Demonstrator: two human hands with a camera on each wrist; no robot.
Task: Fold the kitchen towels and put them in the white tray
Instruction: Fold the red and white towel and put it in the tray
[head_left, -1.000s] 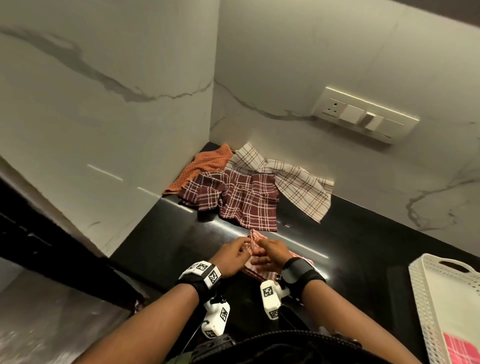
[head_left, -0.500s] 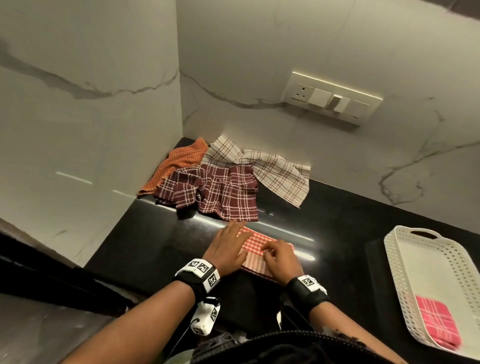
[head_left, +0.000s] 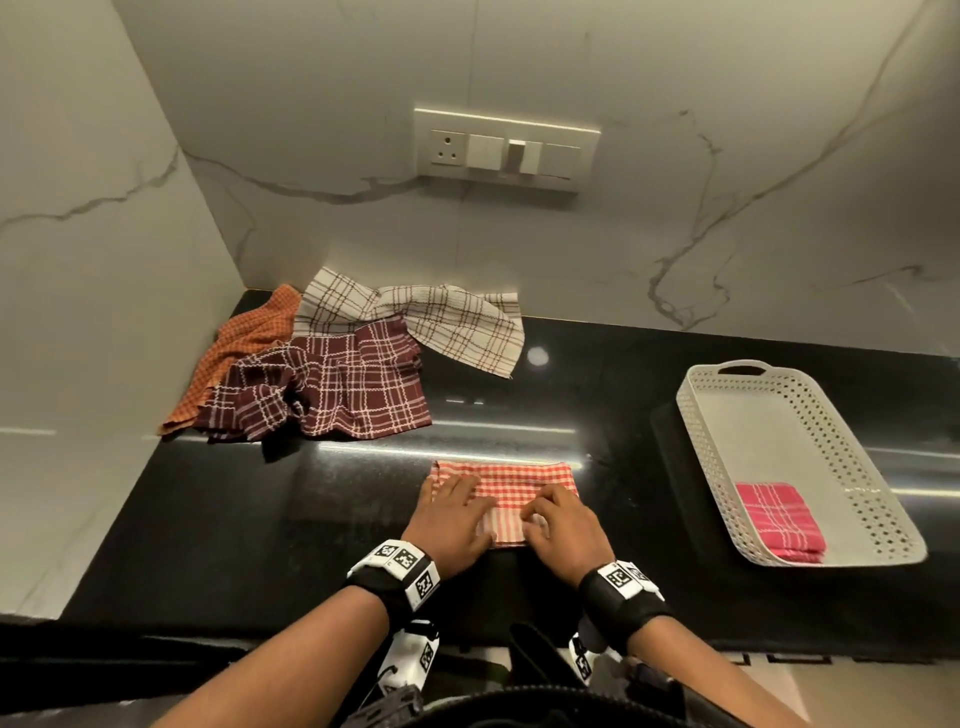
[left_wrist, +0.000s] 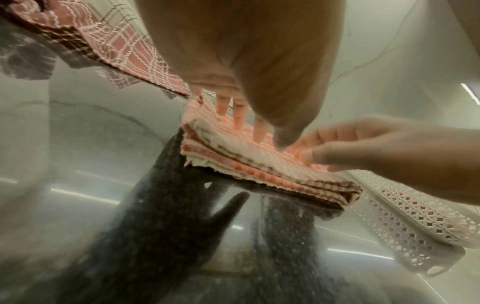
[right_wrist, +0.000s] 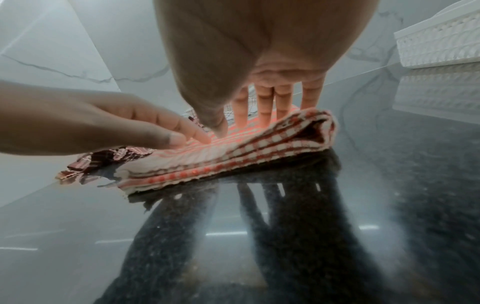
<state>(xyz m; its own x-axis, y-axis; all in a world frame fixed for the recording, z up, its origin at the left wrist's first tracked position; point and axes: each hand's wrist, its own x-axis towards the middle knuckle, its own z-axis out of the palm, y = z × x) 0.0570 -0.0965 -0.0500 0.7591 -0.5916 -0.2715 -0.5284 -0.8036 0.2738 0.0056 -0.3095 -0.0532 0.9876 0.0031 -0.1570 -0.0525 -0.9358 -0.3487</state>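
A red-and-white checked towel (head_left: 519, 478) lies folded in several layers on the black counter (head_left: 260, 519), right in front of me. My left hand (head_left: 457, 493) lies flat on its left half, fingers straight (left_wrist: 241, 119). My right hand (head_left: 545, 512) presses its near right part with fingertips and thumb (right_wrist: 267, 115). The towel's right end (right_wrist: 319, 127) bulges up at the fold. The white perforated tray (head_left: 719, 457) stands to the right, apart from the hands, with a folded pink towel (head_left: 779, 519) in its near end.
A loose pile sits in the back left corner: a maroon plaid towel (head_left: 332, 389), a cream checked towel (head_left: 441, 322) and an orange towel (head_left: 244, 338). Marble walls close off the left and the back. A switch panel (head_left: 506, 150) is on the back wall.
Both hands went from pinching the towel's near edge to pressing down on the folded towel. My head turned right, so the tray came fully into view.
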